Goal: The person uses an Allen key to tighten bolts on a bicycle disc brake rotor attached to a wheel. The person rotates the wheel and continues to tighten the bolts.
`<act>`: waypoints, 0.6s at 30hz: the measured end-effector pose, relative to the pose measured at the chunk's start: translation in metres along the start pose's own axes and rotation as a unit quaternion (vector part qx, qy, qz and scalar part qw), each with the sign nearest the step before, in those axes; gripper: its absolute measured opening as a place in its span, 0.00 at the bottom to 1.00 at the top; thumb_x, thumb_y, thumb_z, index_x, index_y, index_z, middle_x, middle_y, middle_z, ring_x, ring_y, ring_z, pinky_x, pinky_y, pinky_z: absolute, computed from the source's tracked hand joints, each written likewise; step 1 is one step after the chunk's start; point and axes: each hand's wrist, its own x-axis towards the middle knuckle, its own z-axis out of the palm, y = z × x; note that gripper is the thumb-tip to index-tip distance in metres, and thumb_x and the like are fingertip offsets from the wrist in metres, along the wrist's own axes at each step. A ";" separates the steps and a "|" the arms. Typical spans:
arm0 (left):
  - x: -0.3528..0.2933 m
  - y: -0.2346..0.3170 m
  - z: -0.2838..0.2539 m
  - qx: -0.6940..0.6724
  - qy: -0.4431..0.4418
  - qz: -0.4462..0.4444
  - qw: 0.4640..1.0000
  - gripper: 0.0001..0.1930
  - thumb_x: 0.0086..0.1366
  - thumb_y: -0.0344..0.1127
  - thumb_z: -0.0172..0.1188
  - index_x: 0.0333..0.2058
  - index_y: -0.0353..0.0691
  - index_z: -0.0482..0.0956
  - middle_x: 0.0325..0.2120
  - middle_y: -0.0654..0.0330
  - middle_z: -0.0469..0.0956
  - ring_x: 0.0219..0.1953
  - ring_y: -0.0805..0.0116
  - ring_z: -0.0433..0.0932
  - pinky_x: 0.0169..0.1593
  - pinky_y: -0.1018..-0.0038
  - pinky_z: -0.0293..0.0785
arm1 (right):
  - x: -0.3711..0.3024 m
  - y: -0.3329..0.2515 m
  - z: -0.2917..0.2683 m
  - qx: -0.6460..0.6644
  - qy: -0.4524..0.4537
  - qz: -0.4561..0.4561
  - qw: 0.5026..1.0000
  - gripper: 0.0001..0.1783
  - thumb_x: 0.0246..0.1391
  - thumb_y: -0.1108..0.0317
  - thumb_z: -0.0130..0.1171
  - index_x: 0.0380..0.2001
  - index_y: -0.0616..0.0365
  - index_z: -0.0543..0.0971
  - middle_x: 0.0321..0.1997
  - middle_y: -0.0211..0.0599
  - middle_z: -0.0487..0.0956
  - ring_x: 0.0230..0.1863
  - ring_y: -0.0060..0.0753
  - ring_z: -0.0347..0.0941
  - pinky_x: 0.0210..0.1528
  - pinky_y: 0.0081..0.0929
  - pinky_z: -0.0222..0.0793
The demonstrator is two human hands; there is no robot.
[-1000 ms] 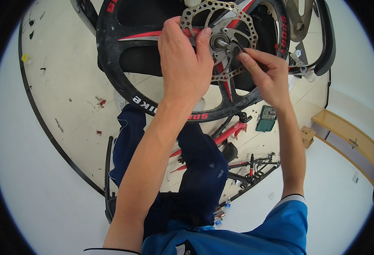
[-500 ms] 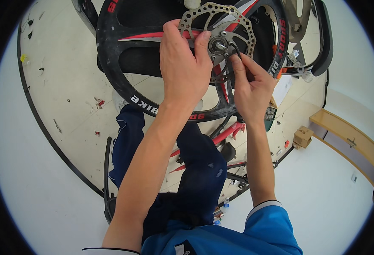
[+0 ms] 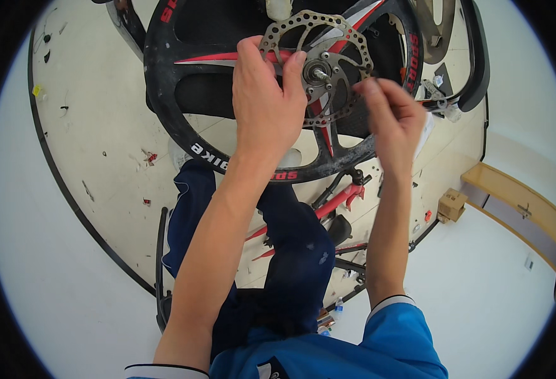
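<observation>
A black bicycle wheel [image 3: 158, 82] with red and white spokes lies flat before me, on a dark seat. The perforated brake disc [image 3: 357, 40] sits around its hub, and the threaded axle [image 3: 321, 76] sticks up in the middle. My left hand [image 3: 265, 101] is closed on the left edge of the disc, thumb near the hub. Over the disc's right edge, my right hand [image 3: 394, 120] pinches a thin dark bent tool that looks like a hex key [image 3: 364, 71]. That hand is smeared by motion, and most of the tool is hidden by the fingers.
A chair armrest [image 3: 478, 63] curves along the right of the wheel. Below lies a red bicycle frame [image 3: 338, 201] on the floor, near my legs. Small scraps [image 3: 149, 156] litter the tiles at left. A cardboard box [image 3: 452, 204] stands at right by a wooden cabinet [image 3: 511, 199].
My right hand has moved away from the hub, to the right, with the hex key. The wheel and disc have shifted slightly left, my left hand still on the disc.
</observation>
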 end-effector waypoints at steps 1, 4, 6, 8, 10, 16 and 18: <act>0.001 0.001 0.001 -0.003 0.000 -0.003 1.000 0.18 0.68 0.38 0.61 0.46 0.30 0.66 0.35 0.48 0.76 0.40 0.49 0.75 0.46 0.59 0.70 | 0.006 -0.005 -0.008 -0.011 -0.013 -0.016 1.000 0.12 0.65 0.65 0.61 0.38 0.63 0.86 0.22 0.16 0.74 0.18 0.04 0.54 0.21 0.12 0.42; 0.000 0.002 0.000 -0.019 -0.003 -0.011 1.000 0.18 0.68 0.38 0.61 0.45 0.31 0.66 0.34 0.48 0.76 0.40 0.50 0.75 0.46 0.59 0.70 | 0.021 -0.024 -0.013 -0.161 -0.104 -0.088 0.978 0.15 0.67 0.62 0.57 0.36 0.65 0.83 0.22 0.22 0.74 0.23 0.12 0.62 0.26 0.16 0.54; 0.001 0.000 -0.001 -0.021 -0.002 -0.015 1.000 0.18 0.68 0.38 0.61 0.45 0.31 0.67 0.34 0.49 0.76 0.40 0.51 0.75 0.45 0.59 0.70 | 0.035 -0.026 -0.014 -0.217 -0.165 -0.134 0.953 0.15 0.67 0.63 0.56 0.34 0.66 0.80 0.26 0.30 0.77 0.29 0.19 0.68 0.34 0.20 0.64; 0.000 0.001 0.000 -0.016 -0.005 -0.020 1.000 0.18 0.68 0.37 0.62 0.45 0.31 0.67 0.34 0.49 0.76 0.40 0.51 0.75 0.45 0.59 0.70 | 0.046 -0.024 -0.021 -0.241 -0.196 -0.150 0.938 0.15 0.68 0.63 0.55 0.33 0.66 0.80 0.26 0.31 0.78 0.29 0.20 0.68 0.34 0.20 0.64; 0.000 0.004 0.000 -0.030 -0.010 -0.024 0.999 0.18 0.68 0.37 0.62 0.45 0.31 0.67 0.34 0.49 0.76 0.40 0.51 0.75 0.45 0.59 0.70 | 0.053 -0.023 -0.026 -0.249 -0.220 -0.173 0.927 0.15 0.68 0.64 0.54 0.33 0.65 0.80 0.28 0.32 0.80 0.28 0.21 0.68 0.34 0.21 0.65; 0.001 0.001 -0.001 -0.010 -0.004 -0.015 1.000 0.17 0.68 0.37 0.61 0.45 0.31 0.67 0.34 0.49 0.76 0.40 0.51 0.74 0.46 0.59 0.69 | 0.058 -0.029 -0.019 -0.237 -0.237 -0.180 0.925 0.15 0.66 0.63 0.57 0.32 0.64 0.82 0.21 0.31 0.75 0.22 0.20 0.64 0.25 0.22 0.58; 0.001 0.002 -0.001 -0.012 -0.003 -0.016 1.000 0.17 0.68 0.36 0.61 0.45 0.31 0.67 0.34 0.49 0.76 0.40 0.51 0.74 0.46 0.59 0.69 | 0.058 -0.027 -0.019 -0.041 -0.210 -0.096 0.972 0.15 0.67 0.63 0.56 0.32 0.64 0.82 0.23 0.27 0.77 0.23 0.17 0.65 0.26 0.18 0.59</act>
